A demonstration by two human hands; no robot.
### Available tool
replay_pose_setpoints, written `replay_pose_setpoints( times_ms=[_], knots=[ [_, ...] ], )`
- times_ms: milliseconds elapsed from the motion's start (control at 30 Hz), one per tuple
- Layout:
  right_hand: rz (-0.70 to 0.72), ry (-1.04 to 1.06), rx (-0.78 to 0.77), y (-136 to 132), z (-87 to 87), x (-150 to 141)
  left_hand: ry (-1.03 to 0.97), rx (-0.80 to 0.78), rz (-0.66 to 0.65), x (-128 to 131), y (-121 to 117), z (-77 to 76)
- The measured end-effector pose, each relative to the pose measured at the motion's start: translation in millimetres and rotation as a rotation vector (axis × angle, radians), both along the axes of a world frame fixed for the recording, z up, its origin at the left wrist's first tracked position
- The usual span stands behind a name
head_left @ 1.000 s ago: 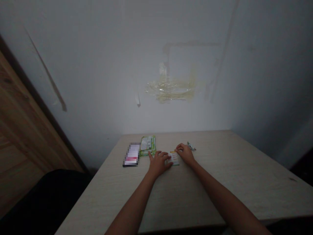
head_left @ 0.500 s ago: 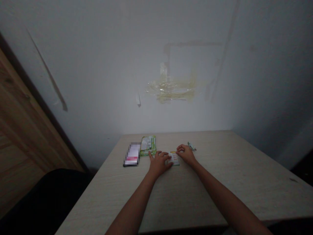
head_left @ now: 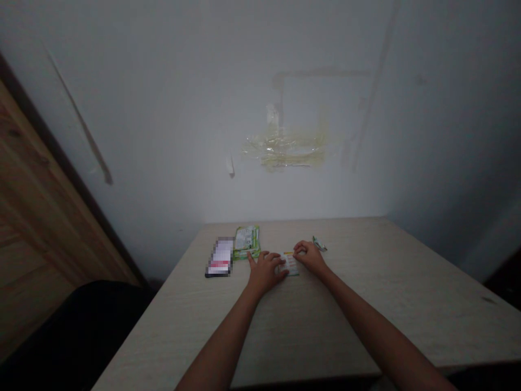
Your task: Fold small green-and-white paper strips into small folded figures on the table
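Observation:
A small white printed packet (head_left: 291,264) with a yellow strip at its top edge lies flat on the table. My left hand (head_left: 265,271) rests with fingers spread, its fingertips on the packet's left side. At the packet's upper right corner, the thumb and fingers of my right hand (head_left: 308,256) are pinched together. What they pinch is too small to make out. Just behind my right hand lies a small green and white wrapper piece (head_left: 319,243). Beyond my left hand sits a larger green and white packet (head_left: 246,239).
A phone (head_left: 220,259) with a blurred-out screen lies left of the green packet. The pale wooden table (head_left: 309,331) meets a wall (head_left: 183,136) at its far edge. A dark chair-like shape (head_left: 77,331) stands at the left, near wooden boards (head_left: 36,179).
Both hands stay in almost the same place. The yellow strip at the packet's top edge shows slightly more clearly now.

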State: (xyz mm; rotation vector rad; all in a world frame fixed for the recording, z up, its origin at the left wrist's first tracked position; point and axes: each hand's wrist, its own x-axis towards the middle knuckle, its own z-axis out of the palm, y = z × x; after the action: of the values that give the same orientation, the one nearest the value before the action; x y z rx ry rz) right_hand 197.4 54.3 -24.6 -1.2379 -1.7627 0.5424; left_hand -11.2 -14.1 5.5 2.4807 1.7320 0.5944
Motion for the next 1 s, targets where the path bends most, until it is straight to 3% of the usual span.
replay_pose_setpoints(
  times_ms=[1000],
  knots=[
    [0.132, -0.103, -0.016, -55.1, 14.8, 11.6, -0.017, 0.027, -0.012, -2.4, 4.0, -6.9]
  ],
)
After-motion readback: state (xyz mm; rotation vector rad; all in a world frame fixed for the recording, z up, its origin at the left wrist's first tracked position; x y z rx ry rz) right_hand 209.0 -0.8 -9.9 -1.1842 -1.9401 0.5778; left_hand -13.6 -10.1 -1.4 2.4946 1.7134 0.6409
